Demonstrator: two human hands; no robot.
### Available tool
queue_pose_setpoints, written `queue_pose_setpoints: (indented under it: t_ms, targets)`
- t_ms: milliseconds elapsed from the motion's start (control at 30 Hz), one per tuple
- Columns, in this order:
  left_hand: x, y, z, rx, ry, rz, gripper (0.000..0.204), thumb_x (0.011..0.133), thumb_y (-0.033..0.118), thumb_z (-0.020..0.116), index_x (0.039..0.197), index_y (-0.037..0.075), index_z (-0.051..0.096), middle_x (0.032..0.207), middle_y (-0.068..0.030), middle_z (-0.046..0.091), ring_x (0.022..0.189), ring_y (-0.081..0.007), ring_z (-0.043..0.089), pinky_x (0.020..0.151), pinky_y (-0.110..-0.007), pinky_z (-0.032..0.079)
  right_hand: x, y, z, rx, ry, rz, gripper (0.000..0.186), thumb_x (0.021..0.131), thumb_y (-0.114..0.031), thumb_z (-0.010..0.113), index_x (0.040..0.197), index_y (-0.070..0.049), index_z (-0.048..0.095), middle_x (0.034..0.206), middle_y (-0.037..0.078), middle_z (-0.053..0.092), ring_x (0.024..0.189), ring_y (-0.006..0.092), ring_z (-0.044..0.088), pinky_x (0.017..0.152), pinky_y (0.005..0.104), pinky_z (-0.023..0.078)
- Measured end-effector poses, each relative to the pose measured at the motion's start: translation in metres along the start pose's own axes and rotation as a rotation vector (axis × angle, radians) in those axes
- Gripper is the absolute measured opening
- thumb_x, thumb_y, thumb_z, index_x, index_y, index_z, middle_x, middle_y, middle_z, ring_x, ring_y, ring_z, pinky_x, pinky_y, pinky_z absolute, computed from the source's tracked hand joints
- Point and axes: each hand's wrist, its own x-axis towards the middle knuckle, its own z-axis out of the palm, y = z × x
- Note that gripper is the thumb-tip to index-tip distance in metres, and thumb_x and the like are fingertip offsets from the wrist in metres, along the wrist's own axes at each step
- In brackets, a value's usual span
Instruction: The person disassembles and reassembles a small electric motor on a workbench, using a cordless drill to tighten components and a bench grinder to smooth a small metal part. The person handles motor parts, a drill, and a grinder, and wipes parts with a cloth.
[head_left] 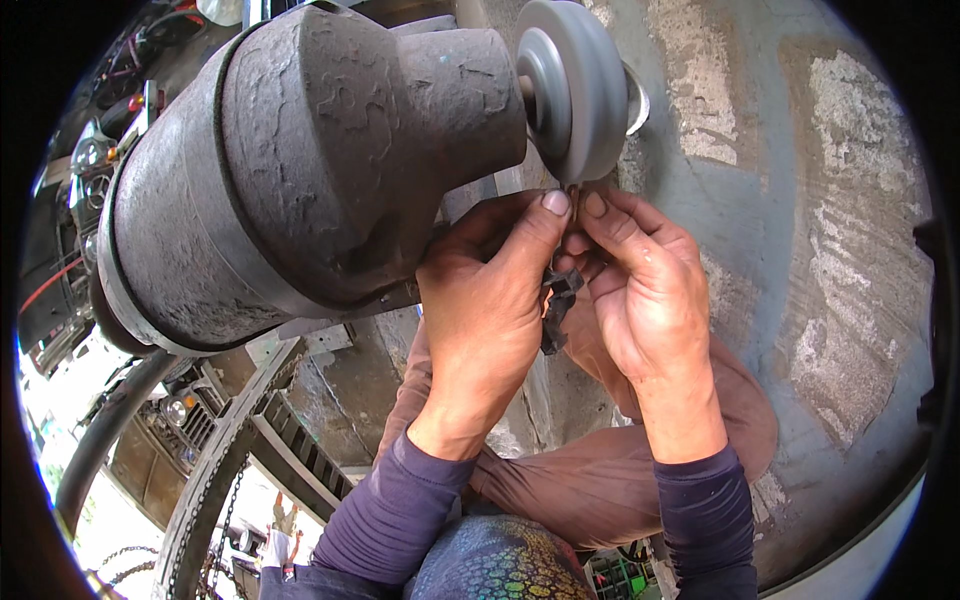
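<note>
A bench grinder's grey abrasive wheel (590, 95) stands at the top centre, on the shaft of a large dark motor housing (320, 150). Right under its lower rim, my left hand (480, 310) and my right hand (650, 290) meet, thumbs and fingertips pinched together. Between them is a small, thin brownish piece (574, 203), its top end at or very near the wheel; whether it touches I cannot tell. A dark notched part (560, 305) hangs below the fingers, between the palms. Which fingers hold it, and whether it joins the thin piece, is hidden.
A worn blue-grey surface with rough patches (850, 230) spreads on the right. My bent leg in brown trousers (590, 480) lies beneath my forearms. At the lower left are a curved metal frame (225, 470) and a hanging chain (222, 520). Clutter fills the far left.
</note>
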Motion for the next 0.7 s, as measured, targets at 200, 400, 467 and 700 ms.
queue_pose_setpoints:
  t_ms: [200, 400, 467, 700]
  targets:
    - [0.0003, -0.0007, 0.0004, -0.020, -0.006, -0.005, 0.023, 0.100, 0.018, 0.072, 0.106, -0.004, 0.075, 0.082, -0.0018, 0.072, 0.072, -0.0050, 0.061, 0.062, -0.020, 0.047, 0.0000, 0.0002, 0.0000, 0.005, -0.003, 0.001, 0.025, 0.099, -0.009, 0.070, 0.116, 0.009, 0.069, 0.095, 0.010, 0.073, 0.079, 0.0133, 0.068, 0.073, 0.0266, 0.058]
    - [-0.0014, -0.0005, -0.0002, 0.002, 0.016, -0.015, 0.023, 0.100, 0.018, 0.072, 0.105, -0.004, 0.075, 0.082, -0.0013, 0.072, 0.072, -0.0045, 0.061, 0.061, -0.019, 0.046, 0.0000, 0.0004, 0.0000, -0.012, -0.017, -0.010, 0.024, 0.099, -0.009, 0.070, 0.115, 0.009, 0.069, 0.096, 0.010, 0.073, 0.080, 0.0128, 0.068, 0.072, 0.0257, 0.058]
    - [-0.0013, -0.0005, -0.0004, -0.001, 0.012, -0.012, 0.024, 0.100, 0.019, 0.073, 0.106, -0.004, 0.075, 0.083, -0.0013, 0.072, 0.072, -0.0044, 0.061, 0.060, -0.019, 0.046, 0.0003, 0.0005, 0.0008, -0.010, -0.013, -0.008, 0.024, 0.099, -0.009, 0.070, 0.115, 0.009, 0.069, 0.094, 0.010, 0.073, 0.079, 0.0128, 0.068, 0.072, 0.0254, 0.058]
    - [-0.0018, -0.0006, -0.0010, 0.010, 0.019, -0.019, 0.024, 0.100, 0.020, 0.073, 0.106, -0.004, 0.075, 0.084, -0.0019, 0.072, 0.073, -0.0049, 0.061, 0.062, -0.020, 0.046, 0.0007, -0.0010, 0.0024, -0.036, -0.004, -0.001, 0.023, 0.099, -0.008, 0.069, 0.115, 0.009, 0.070, 0.090, 0.009, 0.071, 0.076, 0.0132, 0.067, 0.071, 0.0249, 0.057]
